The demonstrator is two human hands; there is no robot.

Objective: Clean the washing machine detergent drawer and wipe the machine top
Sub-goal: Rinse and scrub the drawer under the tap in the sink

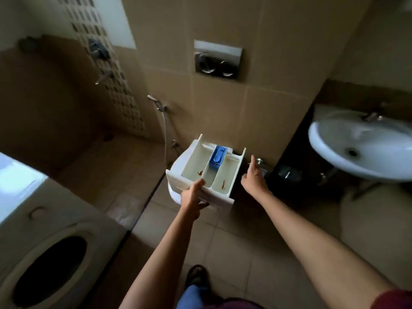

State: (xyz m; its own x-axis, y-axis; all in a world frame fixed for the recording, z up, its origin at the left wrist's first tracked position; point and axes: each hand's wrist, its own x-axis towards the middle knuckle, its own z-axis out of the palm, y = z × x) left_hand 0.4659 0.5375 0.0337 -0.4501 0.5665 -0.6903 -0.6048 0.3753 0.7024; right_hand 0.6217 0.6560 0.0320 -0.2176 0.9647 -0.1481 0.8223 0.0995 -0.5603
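Note:
A white detergent drawer [223, 172] with a blue insert [218, 157] and brown stains in its compartments is held out in the air in the middle of the view. My left hand [193, 195] grips its front panel, thumb on the rim and fingers underneath. Just to the right of the drawer, my right hand [254, 177] is held out with relaxed fingers and holds nothing. The washing machine [44, 230] stands at the lower left, its white top and round dark door opening visible.
A white toilet [175, 192] sits partly hidden under the drawer, with a flush plate [218, 61] on the tiled wall above. A white washbasin [365, 148] with a tap is at right. A hand sprayer with hose [160, 108] hangs on the wall.

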